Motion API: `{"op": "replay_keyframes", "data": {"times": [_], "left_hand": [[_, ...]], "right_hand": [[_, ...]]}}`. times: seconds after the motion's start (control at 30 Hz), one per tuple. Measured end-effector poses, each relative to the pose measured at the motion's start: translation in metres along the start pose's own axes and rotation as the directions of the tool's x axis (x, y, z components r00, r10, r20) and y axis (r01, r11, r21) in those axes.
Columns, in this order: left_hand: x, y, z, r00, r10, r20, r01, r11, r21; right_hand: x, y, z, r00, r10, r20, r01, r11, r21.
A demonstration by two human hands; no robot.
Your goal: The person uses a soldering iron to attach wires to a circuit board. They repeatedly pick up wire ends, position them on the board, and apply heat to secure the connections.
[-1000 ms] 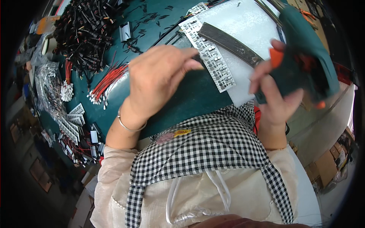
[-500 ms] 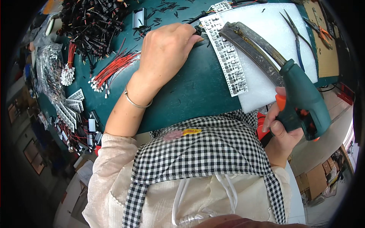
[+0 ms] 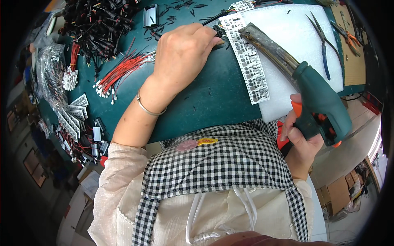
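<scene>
My left hand [image 3: 182, 55] is closed over the green table, thumb and fingers pinched beside a small black part with thin wires [image 3: 220, 31]. What lies between the fingertips is hidden. My right hand [image 3: 301, 139] grips a dark green pistol-shaped tool [image 3: 322, 96] with an orange trigger. A finger rests on that trigger. The tool's long, stained metal front end slants up and left, its tip over a long white circuit board panel [image 3: 248, 61]. That panel lies partly on a white foam sheet [image 3: 295, 28], and the tip is near my left fingertips.
Long-nose pliers [image 3: 322, 45] lie on the foam; orange-handled pliers [image 3: 349, 37] rest on cardboard to the right. Black connector cables [image 3: 100, 26] heap at far left. Nearby are red wires with white plugs [image 3: 119, 76], a small frame-shaped box [image 3: 151, 16] and scattered black sleeves [image 3: 180, 5].
The green tool has swung slightly left and its metal end has turned, with the tip still over the panel. My left hand keeps its pinch; the whole view has shifted a little.
</scene>
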State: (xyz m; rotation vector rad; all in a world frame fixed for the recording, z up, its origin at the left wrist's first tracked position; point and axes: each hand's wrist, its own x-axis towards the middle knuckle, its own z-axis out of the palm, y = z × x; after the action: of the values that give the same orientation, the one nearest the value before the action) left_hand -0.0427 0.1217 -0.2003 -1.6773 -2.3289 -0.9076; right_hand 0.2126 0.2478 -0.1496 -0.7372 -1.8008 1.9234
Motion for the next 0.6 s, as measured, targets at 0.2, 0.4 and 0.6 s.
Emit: {"op": "replay_keyframes", "data": {"times": [0.2,0.4,0.6], "left_hand": [[0.000,0.001,0.000,1.000,-0.011,0.027,0.011,1.000,0.020],[0.001,0.003,0.000,1.000,-0.005,0.027,0.004,1.000,0.023],[0.001,0.002,-0.001,0.999,-0.006,0.042,0.005,0.999,0.043]], "right_hand": [[0.002,0.003,0.003,0.996,0.077,0.041,-0.076,0.996,-0.038],[0.004,0.010,0.002,0.987,0.130,0.098,-0.132,0.991,0.013],[0.013,0.005,0.010,0.994,0.065,0.091,-0.072,0.994,0.076]]}}
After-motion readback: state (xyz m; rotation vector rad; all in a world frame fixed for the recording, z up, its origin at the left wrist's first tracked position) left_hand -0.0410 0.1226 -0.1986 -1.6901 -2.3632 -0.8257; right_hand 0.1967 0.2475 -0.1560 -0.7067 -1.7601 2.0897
